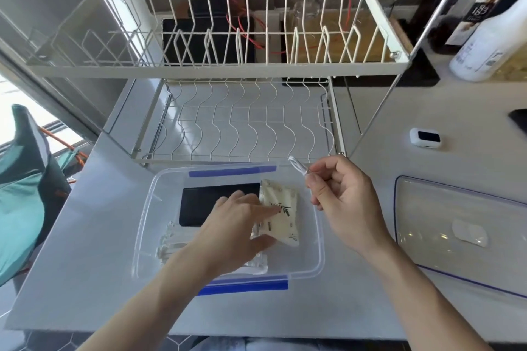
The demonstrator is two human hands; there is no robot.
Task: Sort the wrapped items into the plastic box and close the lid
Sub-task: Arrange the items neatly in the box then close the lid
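A clear plastic box (318,225) with blue clips stands open on the white counter in front of me. Inside lie a flat black packet (208,202), a cream wrapped packet (281,222) and clear-wrapped items (174,245) at the near left. My left hand (233,225) reaches into the box, fingers spread, resting on the cream packet. My right hand (345,202) hovers over the box's right rim, pinching a small white looped wrapped item (298,165) between thumb and fingers. The clear lid (456,234) lies flat on the counter to the right of the box.
A white two-tier wire dish rack (242,120) stands just behind the box. A small white device (425,137) lies on the counter at right. Bottles (490,37) stand at the back right. A teal chair (25,179) sits off the counter's left edge.
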